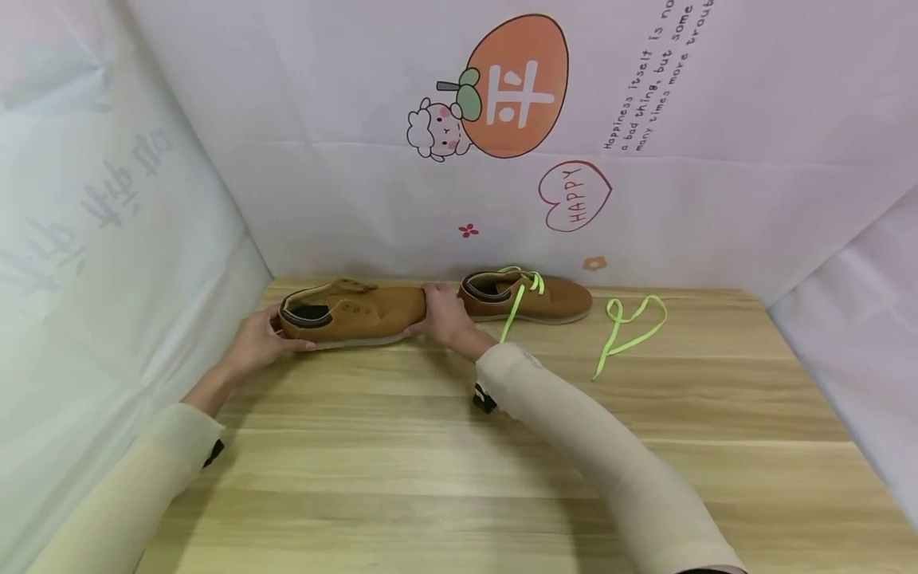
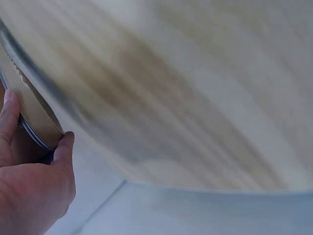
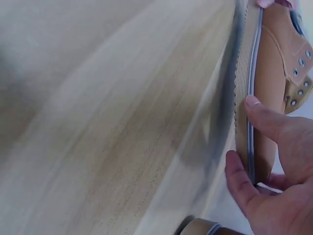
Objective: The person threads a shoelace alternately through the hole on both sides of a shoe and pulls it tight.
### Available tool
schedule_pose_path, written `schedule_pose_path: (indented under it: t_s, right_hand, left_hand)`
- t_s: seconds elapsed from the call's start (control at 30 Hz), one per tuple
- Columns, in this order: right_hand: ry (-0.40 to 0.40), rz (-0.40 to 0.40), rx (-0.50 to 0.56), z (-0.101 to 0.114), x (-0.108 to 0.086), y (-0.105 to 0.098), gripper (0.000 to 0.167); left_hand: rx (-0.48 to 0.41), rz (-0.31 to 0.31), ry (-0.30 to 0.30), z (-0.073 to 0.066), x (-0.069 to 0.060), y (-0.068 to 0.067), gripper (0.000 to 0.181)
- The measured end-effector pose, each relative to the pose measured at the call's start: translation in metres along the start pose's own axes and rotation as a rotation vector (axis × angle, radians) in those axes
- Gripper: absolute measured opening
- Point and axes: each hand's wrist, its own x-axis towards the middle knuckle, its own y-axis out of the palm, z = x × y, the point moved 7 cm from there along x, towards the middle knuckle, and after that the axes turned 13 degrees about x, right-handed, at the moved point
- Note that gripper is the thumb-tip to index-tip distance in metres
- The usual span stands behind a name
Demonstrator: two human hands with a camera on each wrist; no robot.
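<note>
A brown shoe without a lace [image 1: 394, 311] is at the back left of the wooden table, toe to the right. My left hand [image 1: 256, 339] grips its heel, thumb along the near side. At the toe, my right hand [image 1: 446, 315] holds the shoe between thumb and fingers. In the right wrist view the sole edge of this shoe [image 3: 244, 117] shows, with fingertips beneath it. Just right of my right hand sits a second brown shoe [image 1: 570, 299], with a neon yellow-green lace [image 1: 512, 312] through its eyelets and one end hanging over the near side.
A loose yellow-green lace [image 1: 631, 343] lies in a loop on the table [image 1: 402, 478], right of the second shoe. A printed white cloth wall [image 1: 344, 199] stands close behind the shoes. White cloth also hangs at the left [image 1: 107, 263] and right sides.
</note>
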Motion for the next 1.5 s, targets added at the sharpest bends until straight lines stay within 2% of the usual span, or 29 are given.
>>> schedule_pose_path:
  t_s: [0.2, 0.33, 0.5, 0.73, 1.03, 1.23, 1.5]
  right_hand:
    - [0.024, 0.002, -0.026, 0.006, -0.027, -0.003, 0.091]
    - [0.009, -0.003, -0.019, 0.004, -0.050, -0.009, 0.090]
    - [-0.010, -0.018, -0.004, -0.001, -0.077, -0.021, 0.088]
    - [-0.003, -0.049, -0.003, -0.007, -0.105, -0.045, 0.096]
    - [-0.004, -0.079, 0.016, -0.022, -0.139, -0.067, 0.089]
    - [-0.019, -0.116, 0.016, -0.039, -0.162, -0.076, 0.087]
    - [-0.009, -0.127, 0.007, -0.063, -0.185, -0.085, 0.087]
  left_hand:
    - [0.025, 0.015, 0.016, -0.011, -0.012, -0.006, 0.082]
    - [0.040, 0.024, 0.059, -0.024, -0.018, -0.003, 0.083]
    - [0.097, 0.005, 0.113, -0.045, -0.024, 0.004, 0.082]
    - [0.102, -0.003, 0.132, -0.071, -0.032, 0.016, 0.080]
    - [0.092, 0.005, 0.171, -0.103, -0.044, 0.036, 0.080]
    - [0.134, -0.002, 0.205, -0.125, -0.050, 0.053, 0.088]
    - [0.144, -0.005, 0.250, -0.143, -0.052, 0.078, 0.086]
